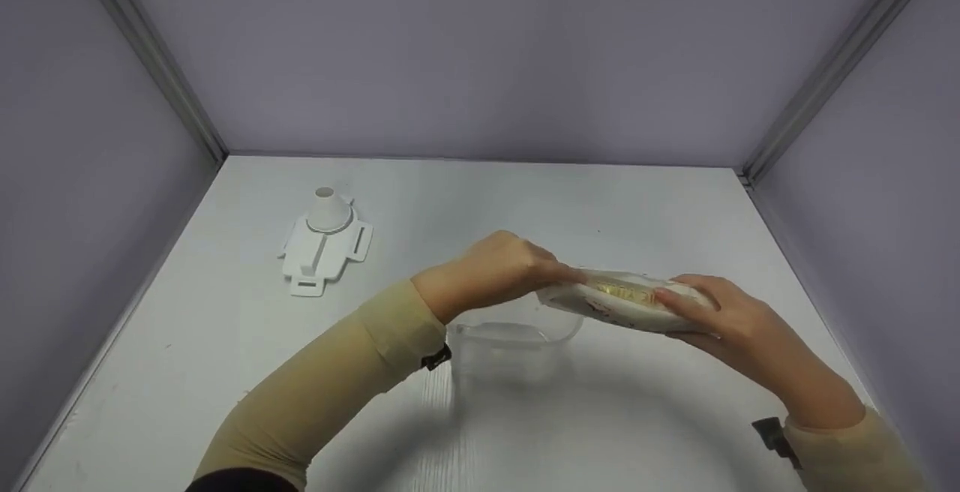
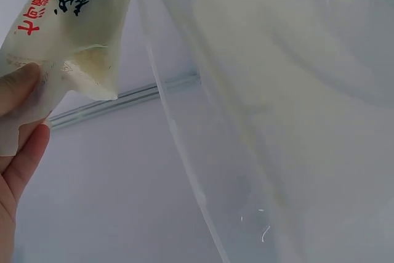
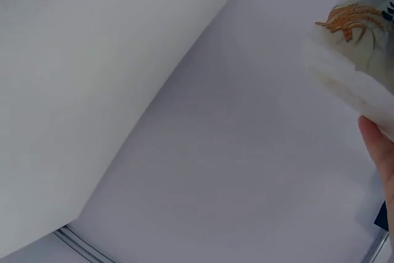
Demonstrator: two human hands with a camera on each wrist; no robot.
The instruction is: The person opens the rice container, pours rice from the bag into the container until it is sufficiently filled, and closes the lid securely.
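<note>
Clear plastic container (image 1: 517,338) sits on the surface at 6 o'clock beneath the rice bag (image 1: 626,302), pinched at its corner by left hand (image 1: 499,271), cradled by right hand (image 1: 716,312); overtilting could spill grains past the rim.

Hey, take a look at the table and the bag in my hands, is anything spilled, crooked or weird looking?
Nothing looks spilled. Both hands, left hand and right hand, hold the rice bag lying sideways over the clear plastic container. The white funnel piece lies apart at the table's far left. Nothing stands out.
</note>
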